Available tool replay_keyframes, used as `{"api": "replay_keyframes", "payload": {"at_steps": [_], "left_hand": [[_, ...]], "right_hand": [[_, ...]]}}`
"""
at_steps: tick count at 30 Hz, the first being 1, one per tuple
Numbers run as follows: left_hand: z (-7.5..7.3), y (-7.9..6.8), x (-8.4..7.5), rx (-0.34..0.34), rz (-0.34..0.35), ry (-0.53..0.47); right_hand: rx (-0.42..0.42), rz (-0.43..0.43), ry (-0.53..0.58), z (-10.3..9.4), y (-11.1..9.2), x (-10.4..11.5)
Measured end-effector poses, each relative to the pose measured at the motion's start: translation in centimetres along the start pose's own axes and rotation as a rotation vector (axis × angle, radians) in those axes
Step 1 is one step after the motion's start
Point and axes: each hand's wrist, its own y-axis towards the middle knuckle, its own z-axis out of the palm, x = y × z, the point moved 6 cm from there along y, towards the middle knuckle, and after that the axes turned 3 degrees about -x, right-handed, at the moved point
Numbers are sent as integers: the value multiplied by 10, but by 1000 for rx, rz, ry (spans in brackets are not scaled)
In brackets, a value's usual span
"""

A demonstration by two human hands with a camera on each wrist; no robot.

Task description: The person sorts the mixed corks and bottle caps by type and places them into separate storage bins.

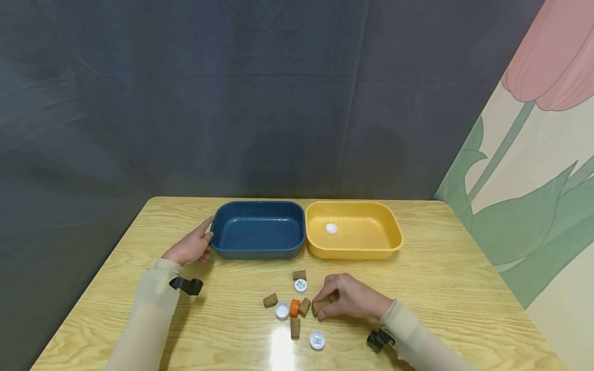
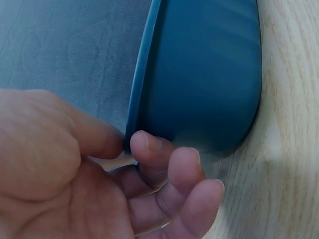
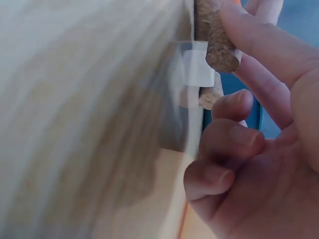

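Observation:
My left hand (image 1: 190, 247) is at the left end of a blue plastic bin (image 1: 260, 254). In the left wrist view its thumb and index finger pinch the bin's rim (image 2: 142, 69), the other fingers curling below. Over the table, my right hand (image 1: 352, 298) pinches a cork (image 3: 223, 50) between thumb and index finger. Just left of that hand lie another cork (image 1: 304, 307) and an orange bottle cap (image 1: 294, 308). Around them are a white cap (image 1: 282, 310), a printed white cap (image 1: 300, 285) and several more corks (image 1: 295, 328).
A yellow bin (image 1: 355, 254) stands against the blue bin's right side, with one white cap (image 1: 331, 229) inside. Nearer the front lies a white cap (image 1: 317, 340). Behind the wooden table (image 1: 232, 319) hangs a dark curtain (image 1: 278, 103); a painted wall (image 1: 533, 216) borders the right.

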Motion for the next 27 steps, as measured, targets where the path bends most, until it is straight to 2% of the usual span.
{"api": "replay_keyframes", "payload": {"at_steps": [9,15,20,27], "left_hand": [[-2,1,0,-5,14,-25],[-3,3,-2,-16,24,-4],[-3,4,-2,-21,30,10],[-2,4,1,-8,18,-20]], "right_hand": [[-59,-5,1,-16,1,6],[-112,-52,-33,-32,6,14],[-122,-63,-39,-39,10,22],[-142,-66,-40,-48,21,30]]}}
